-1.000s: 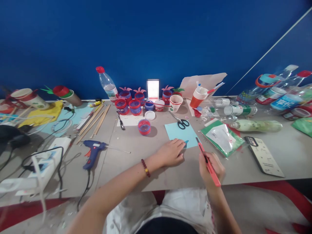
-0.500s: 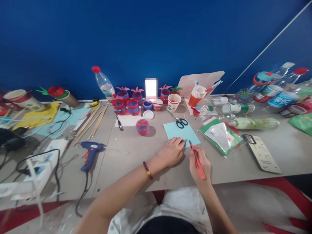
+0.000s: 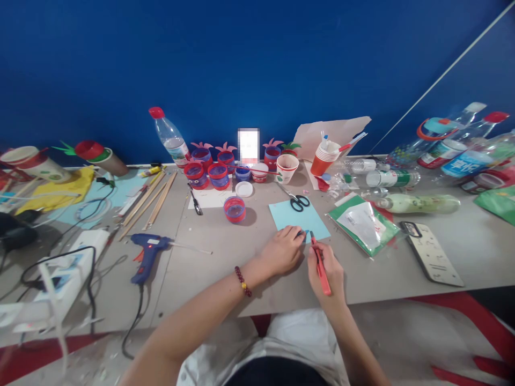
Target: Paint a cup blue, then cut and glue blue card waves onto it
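Observation:
My right hand (image 3: pixel 332 265) is closed around a red utility knife (image 3: pixel 322 271), its tip pointing away from me over the near edge of a light blue sheet of paper (image 3: pixel 317 220). Just left of it, my left hand (image 3: pixel 284 249) rests with fingers curled down at the sheet's near left edge. By those fingertips shows a small dark and blue bit (image 3: pixel 301 234), too small to name and partly hidden. A pair of black-handled scissors (image 3: pixel 299 202) lies on the far part of the paper. One purple and red ring-shaped cup (image 3: pixel 234 209) stands left of the sheet.
A blue glue gun (image 3: pixel 149 254) lies at left near wooden sticks (image 3: pixel 161 201) and a white power strip (image 3: pixel 64 279). Decorated cups (image 3: pixel 196 176) and a paper cup (image 3: pixel 287 169) line the back. At right are a green packet (image 3: pixel 362 225), a phone (image 3: pixel 434 254) and plastic bottles (image 3: pixel 394 178).
My right hand has shifted slightly left with the utility knife, bringing its tip nearer my left fingertips. My left hand stays at the paper's edge.

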Demonstrator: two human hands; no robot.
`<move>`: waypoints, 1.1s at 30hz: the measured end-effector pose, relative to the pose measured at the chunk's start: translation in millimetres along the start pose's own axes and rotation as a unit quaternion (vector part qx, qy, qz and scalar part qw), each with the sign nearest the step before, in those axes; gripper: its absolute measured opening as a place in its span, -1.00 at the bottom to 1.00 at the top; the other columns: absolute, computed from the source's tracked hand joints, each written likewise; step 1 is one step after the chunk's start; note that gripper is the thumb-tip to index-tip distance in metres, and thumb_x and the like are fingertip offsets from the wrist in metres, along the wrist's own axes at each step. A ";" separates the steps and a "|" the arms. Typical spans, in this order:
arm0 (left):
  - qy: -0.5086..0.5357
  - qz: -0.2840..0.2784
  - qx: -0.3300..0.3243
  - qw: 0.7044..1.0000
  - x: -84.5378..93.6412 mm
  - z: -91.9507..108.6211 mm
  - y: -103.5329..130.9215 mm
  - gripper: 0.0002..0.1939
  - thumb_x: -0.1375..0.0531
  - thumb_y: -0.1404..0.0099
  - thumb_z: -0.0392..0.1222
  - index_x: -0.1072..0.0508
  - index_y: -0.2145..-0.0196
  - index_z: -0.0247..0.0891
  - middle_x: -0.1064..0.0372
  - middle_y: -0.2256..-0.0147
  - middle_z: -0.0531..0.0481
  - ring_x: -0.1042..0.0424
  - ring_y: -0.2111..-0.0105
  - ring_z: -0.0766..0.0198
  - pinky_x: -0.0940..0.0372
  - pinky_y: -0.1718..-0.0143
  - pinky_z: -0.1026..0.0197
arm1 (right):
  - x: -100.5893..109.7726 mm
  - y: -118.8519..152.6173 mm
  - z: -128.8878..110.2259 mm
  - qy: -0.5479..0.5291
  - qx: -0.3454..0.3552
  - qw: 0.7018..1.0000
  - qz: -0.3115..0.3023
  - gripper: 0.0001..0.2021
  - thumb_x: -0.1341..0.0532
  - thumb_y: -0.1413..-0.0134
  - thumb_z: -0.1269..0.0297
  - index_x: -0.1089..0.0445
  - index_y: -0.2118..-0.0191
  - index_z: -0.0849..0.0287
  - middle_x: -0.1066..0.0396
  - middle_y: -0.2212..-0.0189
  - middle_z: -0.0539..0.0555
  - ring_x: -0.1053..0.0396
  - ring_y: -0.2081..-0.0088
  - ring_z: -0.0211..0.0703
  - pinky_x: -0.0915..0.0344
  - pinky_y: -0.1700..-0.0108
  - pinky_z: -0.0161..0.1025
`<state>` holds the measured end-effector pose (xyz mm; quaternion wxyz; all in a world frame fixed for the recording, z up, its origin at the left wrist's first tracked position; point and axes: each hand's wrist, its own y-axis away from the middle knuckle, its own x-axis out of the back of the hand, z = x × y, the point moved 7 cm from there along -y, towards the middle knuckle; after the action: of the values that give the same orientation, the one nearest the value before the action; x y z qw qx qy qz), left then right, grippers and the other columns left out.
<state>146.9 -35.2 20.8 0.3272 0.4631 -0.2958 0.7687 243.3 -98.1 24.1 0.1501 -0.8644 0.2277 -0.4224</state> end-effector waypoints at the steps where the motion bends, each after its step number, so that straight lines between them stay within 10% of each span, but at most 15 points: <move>1: 0.000 0.001 0.001 1.000 0.0 -0.2 0.0 -0.62 -0.01 -0.27 -0.35 -0.26 -0.05 -0.33 -0.26 -0.01 -0.20 -0.24 -0.02 0.07 -0.28 -0.04 0.05 | 0.1 0.0 -0.8 0.001 0.002 1.000 0.001 -0.84 -0.04 -0.29 0.21 -0.29 0.22 0.13 -0.49 0.31 0.15 -0.47 0.32 -0.09 -0.33 0.30 -0.24; 33: -0.060 0.027 -0.012 0.998 -2.1 -2.5 -2.6 -0.70 -0.06 -0.34 -0.34 -0.30 -0.02 -0.32 -0.29 0.06 -0.11 -0.25 0.03 0.14 -0.27 0.01 0.13 | -5.0 -6.0 -17.7 0.052 0.039 0.998 -0.008 -0.82 0.02 -0.32 0.31 -0.29 0.27 0.17 -0.45 0.40 0.15 -0.41 0.41 -0.10 -0.26 0.37 -0.25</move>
<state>148.3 -32.2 18.3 0.2934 0.4969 -0.3362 0.7443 228.1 -91.5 34.1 0.1683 -0.8368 0.2116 -0.4761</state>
